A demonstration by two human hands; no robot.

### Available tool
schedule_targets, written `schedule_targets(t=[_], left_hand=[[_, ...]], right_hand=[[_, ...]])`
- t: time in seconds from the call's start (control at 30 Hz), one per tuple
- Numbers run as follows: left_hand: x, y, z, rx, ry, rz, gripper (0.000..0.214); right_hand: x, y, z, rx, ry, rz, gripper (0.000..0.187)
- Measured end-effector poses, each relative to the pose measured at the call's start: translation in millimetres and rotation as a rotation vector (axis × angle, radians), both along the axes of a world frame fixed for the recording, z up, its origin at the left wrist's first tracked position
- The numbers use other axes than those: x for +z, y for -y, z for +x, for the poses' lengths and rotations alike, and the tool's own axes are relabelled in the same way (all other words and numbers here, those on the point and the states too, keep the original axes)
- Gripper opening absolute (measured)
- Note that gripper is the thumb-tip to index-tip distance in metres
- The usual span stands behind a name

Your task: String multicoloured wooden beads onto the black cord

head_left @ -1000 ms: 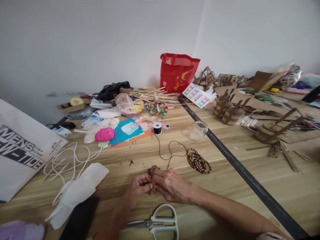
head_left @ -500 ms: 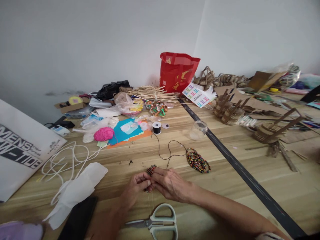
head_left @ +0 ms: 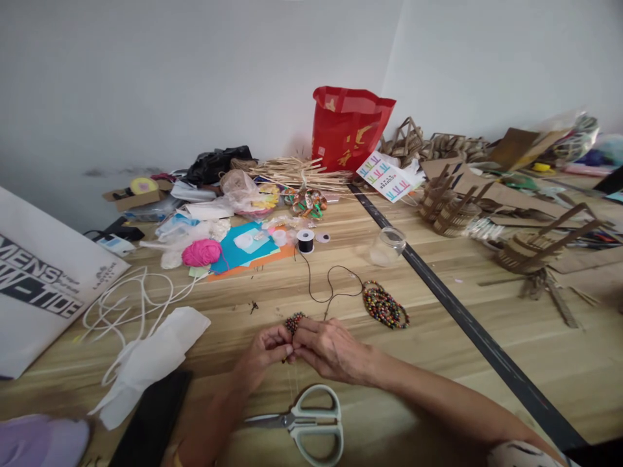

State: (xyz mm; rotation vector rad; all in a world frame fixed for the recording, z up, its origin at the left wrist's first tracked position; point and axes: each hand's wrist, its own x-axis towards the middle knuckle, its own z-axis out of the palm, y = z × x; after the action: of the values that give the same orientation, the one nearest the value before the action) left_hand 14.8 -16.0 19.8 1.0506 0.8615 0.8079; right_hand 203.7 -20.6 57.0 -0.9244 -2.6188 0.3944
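Bare fingertips meet over fine work at a pale, wood-grained tabletop [head_left: 438,370], where a person's left hand [head_left: 265,353] and right hand [head_left: 335,350] are pinched together around a small bunch of tiny round multicoloured beads [head_left: 294,322]. The bunch shows above the fingers, near the tabletop's front edge; exactly what each fingertip grips is hidden by the knuckles. The likeliest mishap lies in that pinch: should either hand loosen, the beads could slip, and any unsecured ends could let them scatter over the bare wood. Thin, pale, hair-fine strands [head_left: 292,383] hang below the fingers toward the grey steel scissors with pale-green looped handles [head_left: 291,420], whose blades lie pointing to the left; a strand that caught on the metal could be tugged or nicked. Beyond the right hand, a slim black cord [head_left: 310,279] wanders in loose loops from a white-rimmed spool wound with black cord [head_left: 305,242], and a passing wrist could snag it and topple the upright spool. The cord's bend also comes close to a coiled strand of multicoloured beads [head_left: 384,306], so a pull might drag one into the other and tangle both. Farther back, an open, clear, round jar [head_left: 388,248] stands near the coil, where a wide sweep of the right forearm might knock it over.
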Motion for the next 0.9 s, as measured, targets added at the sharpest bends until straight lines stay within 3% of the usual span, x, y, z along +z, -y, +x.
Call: schedule_targets(t=[0.47,0.73,0.9], left_hand=[[-1.3,0.0,-1.5,-0.027,0.011,0.037,0.028],[5.1,0.8,-6.1,-0.073,-0.013,0.034,0.018],[2.7,2.8,-6.0,-0.133,0.071,0.011,0.021]], right_hand=[[-7.2,1.1,-3.3,0.036,-0.058,-0.026,0.006],[-3.3,2.3,-4.9,-0.005,-0.436,-0.204,0.007],[2.7,2.5,-6.2,-0.061,-0.502,-0.312,0.007]])
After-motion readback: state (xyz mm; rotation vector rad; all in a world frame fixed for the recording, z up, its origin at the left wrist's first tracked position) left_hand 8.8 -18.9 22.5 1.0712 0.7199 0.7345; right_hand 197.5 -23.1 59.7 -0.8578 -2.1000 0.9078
